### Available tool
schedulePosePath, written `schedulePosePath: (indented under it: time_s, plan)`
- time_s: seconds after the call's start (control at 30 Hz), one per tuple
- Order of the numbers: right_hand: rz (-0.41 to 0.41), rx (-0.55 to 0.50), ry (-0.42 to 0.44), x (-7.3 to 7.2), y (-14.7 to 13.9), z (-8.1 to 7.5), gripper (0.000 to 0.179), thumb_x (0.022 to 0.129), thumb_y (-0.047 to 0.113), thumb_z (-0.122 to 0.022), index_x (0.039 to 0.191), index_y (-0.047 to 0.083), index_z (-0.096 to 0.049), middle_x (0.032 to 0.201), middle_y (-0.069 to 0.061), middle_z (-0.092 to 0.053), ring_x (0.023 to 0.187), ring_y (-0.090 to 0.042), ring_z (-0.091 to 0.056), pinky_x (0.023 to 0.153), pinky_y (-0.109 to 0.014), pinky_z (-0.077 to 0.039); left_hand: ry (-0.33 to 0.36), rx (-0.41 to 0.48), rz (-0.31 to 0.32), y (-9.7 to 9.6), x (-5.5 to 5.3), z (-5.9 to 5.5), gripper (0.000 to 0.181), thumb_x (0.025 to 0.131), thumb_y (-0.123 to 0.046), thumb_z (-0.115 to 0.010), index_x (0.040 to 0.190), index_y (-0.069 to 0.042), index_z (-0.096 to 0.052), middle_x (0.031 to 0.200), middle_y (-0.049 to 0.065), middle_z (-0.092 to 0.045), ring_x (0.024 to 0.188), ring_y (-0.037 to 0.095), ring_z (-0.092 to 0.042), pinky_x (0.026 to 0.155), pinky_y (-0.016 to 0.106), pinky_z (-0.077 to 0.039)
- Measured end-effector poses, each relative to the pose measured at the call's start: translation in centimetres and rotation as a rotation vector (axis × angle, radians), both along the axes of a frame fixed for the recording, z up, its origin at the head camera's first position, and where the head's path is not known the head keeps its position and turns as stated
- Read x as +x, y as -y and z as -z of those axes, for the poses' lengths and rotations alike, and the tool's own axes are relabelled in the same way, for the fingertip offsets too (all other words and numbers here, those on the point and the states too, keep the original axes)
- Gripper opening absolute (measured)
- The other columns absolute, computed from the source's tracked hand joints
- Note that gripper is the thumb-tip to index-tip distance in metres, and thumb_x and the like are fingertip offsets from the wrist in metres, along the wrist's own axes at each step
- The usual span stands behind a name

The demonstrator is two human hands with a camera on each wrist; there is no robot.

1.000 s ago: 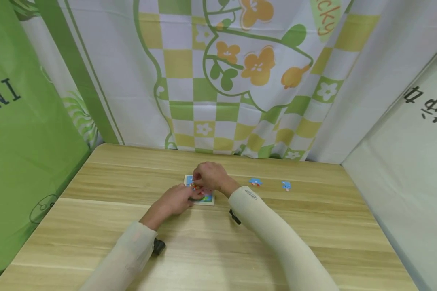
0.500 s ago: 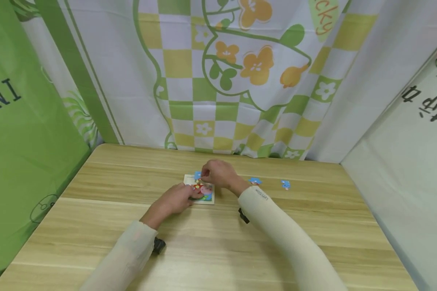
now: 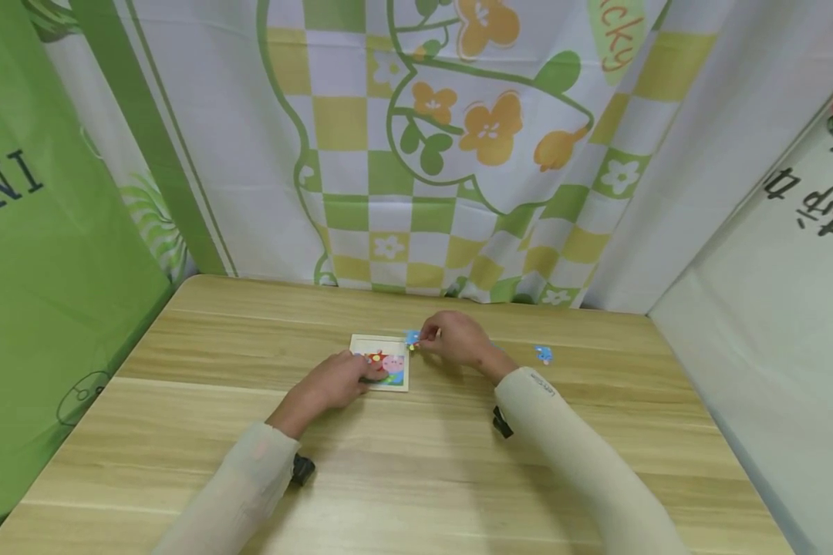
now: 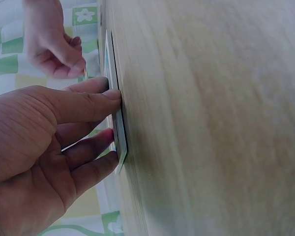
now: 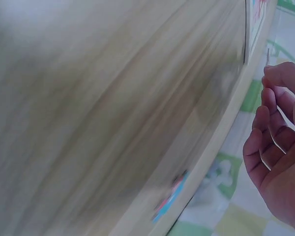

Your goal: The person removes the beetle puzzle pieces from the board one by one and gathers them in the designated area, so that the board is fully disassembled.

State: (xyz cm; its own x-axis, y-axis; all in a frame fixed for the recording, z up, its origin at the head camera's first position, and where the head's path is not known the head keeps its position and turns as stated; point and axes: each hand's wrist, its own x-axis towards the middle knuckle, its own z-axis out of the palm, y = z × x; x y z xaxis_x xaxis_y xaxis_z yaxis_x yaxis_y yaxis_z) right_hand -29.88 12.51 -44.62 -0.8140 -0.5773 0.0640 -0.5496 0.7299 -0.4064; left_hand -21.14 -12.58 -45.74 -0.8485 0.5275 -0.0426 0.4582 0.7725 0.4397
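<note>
A small puzzle board [image 3: 403, 388] with a pale wooden rim lies on the table; its lower part carries a pink cartoon figure in red, and a bare pale strip shows at its upper part. Fingertips of my left hand [image 3: 336, 379] rest on the board's left side, the thumb against its near edge in the left wrist view. My right hand [image 3: 456, 337] pinches a blue puzzle piece [image 3: 412, 338] between thumb and index finger, at the board's upper right corner. In the right wrist view that piece [image 5: 268, 55] appears edge-on.
Further right on the wooden table [image 3: 416, 478] lies a loose blue piece [image 3: 544, 354]. Another blue piece [image 3: 497, 346] is mostly hidden behind my right wrist. A patterned curtain [image 3: 416, 216] hangs along the table's back edge.
My right hand has lifted the blue piece off the board's upper area and carried it right to the board's corner, uncovering the pale strip. The left hand stays in place.
</note>
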Motion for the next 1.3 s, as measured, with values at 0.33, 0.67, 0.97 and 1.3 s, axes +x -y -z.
schedulePosePath:
  time_s: [0.33,0.67,0.97,1.3]
  plan:
    - [0.035,-0.032,0.056,0.2,-3.1,1.0,0.006,0.094,0.020,-0.076,0.089,0.017,-0.076,0.086,0.008,-0.066,0.084,-0.012,-0.062,0.078,-0.035,-0.054,0.029,0.022,-0.020,-0.1,0.2,0.0,0.038,0.091,0.005,-0.072,0.126,-0.011,-0.074,0.132,0.010,-0.067,0.128,0.037,-0.057,0.097,0.046,-0.051]
    - [0.055,-0.011,0.054,-0.2,-4.8,1.3,0.005,0.094,0.018,-0.074,0.090,0.018,-0.075,0.087,0.008,-0.066,0.084,-0.013,-0.061,0.079,-0.037,-0.052,0.010,0.035,-0.031,0.0,0.1,0.4,0.039,0.091,0.006,-0.070,0.125,-0.012,-0.076,0.130,0.014,-0.068,0.122,0.035,-0.061,0.095,0.047,-0.052]
    - [0.037,0.021,0.028,-0.5,-5.0,1.3,0.004,0.091,0.018,-0.077,0.087,0.017,-0.076,0.086,0.008,-0.068,0.084,-0.012,-0.062,0.080,-0.039,-0.053,0.009,0.051,-0.023,0.0,0.1,0.5,0.038,0.092,0.007,-0.070,0.125,-0.010,-0.076,0.130,0.014,-0.068,0.123,0.035,-0.061,0.100,0.050,-0.051]
    - [0.047,0.082,-0.013,-0.7,-5.0,1.4,0.004,0.089,0.019,-0.078,0.089,0.016,-0.075,0.089,0.007,-0.068,0.086,-0.014,-0.063,0.081,-0.041,-0.054,0.022,0.017,-0.001,0.2,0.2,0.3,0.040,0.095,0.004,-0.068,0.133,-0.007,-0.070,0.148,0.016,-0.055,0.136,0.043,-0.049,0.111,0.056,-0.039]
